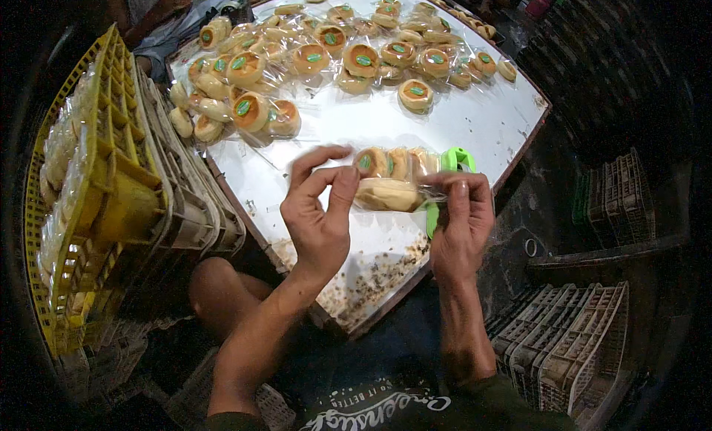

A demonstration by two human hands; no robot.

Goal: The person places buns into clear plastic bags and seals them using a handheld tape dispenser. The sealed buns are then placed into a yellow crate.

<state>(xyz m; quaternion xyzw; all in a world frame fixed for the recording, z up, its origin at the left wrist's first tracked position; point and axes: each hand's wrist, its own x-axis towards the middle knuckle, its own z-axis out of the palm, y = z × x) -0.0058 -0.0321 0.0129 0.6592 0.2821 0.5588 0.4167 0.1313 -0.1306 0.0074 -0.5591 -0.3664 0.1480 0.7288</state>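
Note:
A clear plastic bag of round flat buns [391, 180] lies near the middle of the white table. Golden tops with green labels face up, and one paler bun shows its side. At the bag's left end is my left hand [320, 201], thumb and forefinger tips together in a pinch; what is between them is too fine to make out. My right hand [461, 220] pinches the gathered plastic at the bag's right end. Beside and partly behind that hand stands a bright green tape dispenser [457, 160].
Many bagged buns [311, 58] cover the far part of the white table [337, 123]. A yellow crate [122, 146] of wrapped buns stands left, with pale crates beside it. More crates [556, 342] are low on the right. Another person's arm shows at the far left.

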